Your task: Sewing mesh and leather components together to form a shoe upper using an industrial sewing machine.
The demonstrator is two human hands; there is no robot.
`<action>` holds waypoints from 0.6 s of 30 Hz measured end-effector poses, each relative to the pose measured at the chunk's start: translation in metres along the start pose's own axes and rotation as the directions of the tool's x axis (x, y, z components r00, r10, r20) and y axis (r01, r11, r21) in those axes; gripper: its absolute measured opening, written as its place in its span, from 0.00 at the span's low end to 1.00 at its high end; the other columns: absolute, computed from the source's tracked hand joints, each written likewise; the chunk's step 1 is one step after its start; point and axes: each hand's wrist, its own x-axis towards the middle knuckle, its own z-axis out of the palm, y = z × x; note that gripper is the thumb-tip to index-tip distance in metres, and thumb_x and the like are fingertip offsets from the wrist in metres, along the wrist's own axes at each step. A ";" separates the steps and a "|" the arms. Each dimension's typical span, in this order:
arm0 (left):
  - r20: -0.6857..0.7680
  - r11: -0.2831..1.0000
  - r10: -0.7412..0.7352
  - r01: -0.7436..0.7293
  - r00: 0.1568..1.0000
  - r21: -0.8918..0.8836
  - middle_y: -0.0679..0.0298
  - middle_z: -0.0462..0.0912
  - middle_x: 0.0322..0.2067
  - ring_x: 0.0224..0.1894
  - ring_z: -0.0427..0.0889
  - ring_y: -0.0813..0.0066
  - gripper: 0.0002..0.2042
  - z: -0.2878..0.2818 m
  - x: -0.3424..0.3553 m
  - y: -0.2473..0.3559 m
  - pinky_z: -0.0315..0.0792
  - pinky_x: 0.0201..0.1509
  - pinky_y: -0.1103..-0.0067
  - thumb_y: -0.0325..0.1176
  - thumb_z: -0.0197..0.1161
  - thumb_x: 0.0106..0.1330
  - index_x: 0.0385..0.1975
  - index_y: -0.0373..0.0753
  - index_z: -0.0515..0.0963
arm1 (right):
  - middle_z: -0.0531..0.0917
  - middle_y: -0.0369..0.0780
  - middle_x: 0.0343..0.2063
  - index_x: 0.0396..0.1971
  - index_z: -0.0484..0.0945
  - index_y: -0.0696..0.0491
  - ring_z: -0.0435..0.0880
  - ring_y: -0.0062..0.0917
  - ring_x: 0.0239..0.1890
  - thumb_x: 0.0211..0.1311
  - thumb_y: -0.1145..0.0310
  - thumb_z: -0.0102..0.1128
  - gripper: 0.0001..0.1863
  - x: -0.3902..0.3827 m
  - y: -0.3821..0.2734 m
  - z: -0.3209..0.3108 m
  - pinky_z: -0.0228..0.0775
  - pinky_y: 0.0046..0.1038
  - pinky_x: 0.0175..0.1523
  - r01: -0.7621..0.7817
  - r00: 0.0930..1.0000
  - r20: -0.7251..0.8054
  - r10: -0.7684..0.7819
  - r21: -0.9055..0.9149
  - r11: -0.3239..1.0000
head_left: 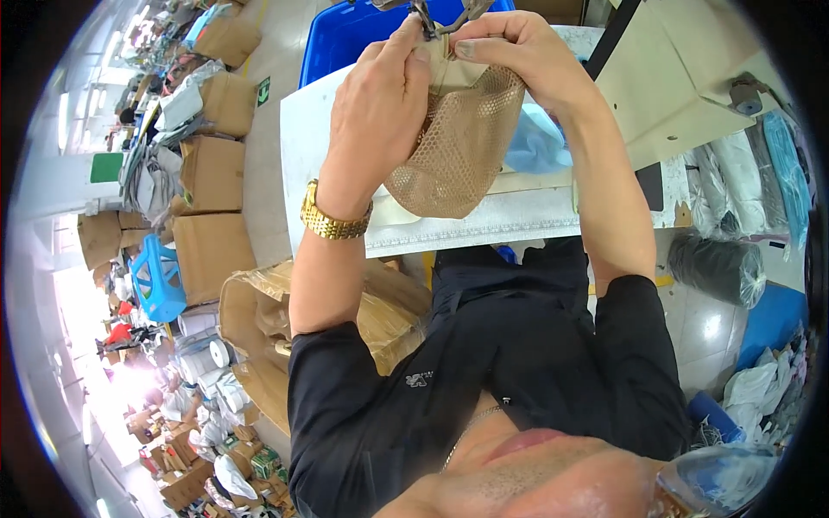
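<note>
Room: workshop, cardboard boxes (211,173) to our L, dark wrapped roll (717,268) to our R.
Surface: white table (306,121) w/ ruler strip (518,207); blue bin (324,43) behind.
Mesh: our tan mesh piece (462,160) hangs btwn both hands, below presser foot (427,30).
L hand (376,112): along mesh's L side (fingertips partly hidden, can't tell grip).
R hand (540,65): thumb & finger pinching its upper edge.

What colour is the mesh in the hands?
The mesh is tan, shown in the head view.

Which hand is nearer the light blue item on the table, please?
Right: the right hand is just beyond the light blue item; the left hand is across the tan mesh from it.
</note>
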 end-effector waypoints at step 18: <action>0.173 0.986 -0.019 0.047 0.985 -0.161 0.36 0.76 0.56 0.60 0.74 0.40 0.22 -0.007 0.018 0.008 0.69 0.63 0.61 0.38 0.44 0.79 0.62 0.24 0.67 | 0.82 0.34 0.34 0.40 0.84 0.61 0.81 0.17 0.40 0.62 0.74 0.67 0.09 -0.018 -0.029 0.024 0.72 0.19 0.46 0.194 0.908 -0.259 -0.329 -0.436 0.879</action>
